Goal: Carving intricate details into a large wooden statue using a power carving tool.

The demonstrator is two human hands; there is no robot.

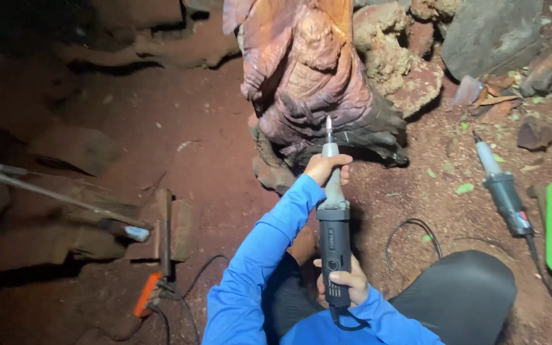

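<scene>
I hold a grey and black die grinder with both hands, its thin bit pointing up at a reddish wooden carving that stands on the dirt floor. My left hand, in a blue sleeve, grips the grinder's slim neck just below the bit. Further back, my right hand wraps the rear of the body near the cord. The bit tip sits at the carving's lower folds; I cannot tell whether it touches.
A second grinder lies on the dirt at right, beside a green tray holding tools. A black cable loops near my knee. An orange-handled tool and a metal rod lie at left. Grey stones sit behind.
</scene>
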